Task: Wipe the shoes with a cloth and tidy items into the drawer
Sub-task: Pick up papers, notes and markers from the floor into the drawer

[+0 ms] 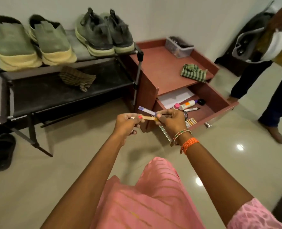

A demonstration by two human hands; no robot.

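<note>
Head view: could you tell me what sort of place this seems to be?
Probably a home entryway or room corner: a shoe rack holding shoes against a plain wall, a low wooden cabinet with an open drawer of small household items, and a glossy tiled floor.

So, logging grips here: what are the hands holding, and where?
Both hands pinch a thin yellow stick by its ends; the right also holds a white-blue pen.

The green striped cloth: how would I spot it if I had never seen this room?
Find the reddish wooden cabinet right of the shoe rack. The green striped cloth lies crumpled on its top, above the open drawer. The other cloth, on the rack's lower shelf, is brown and checked.
</note>
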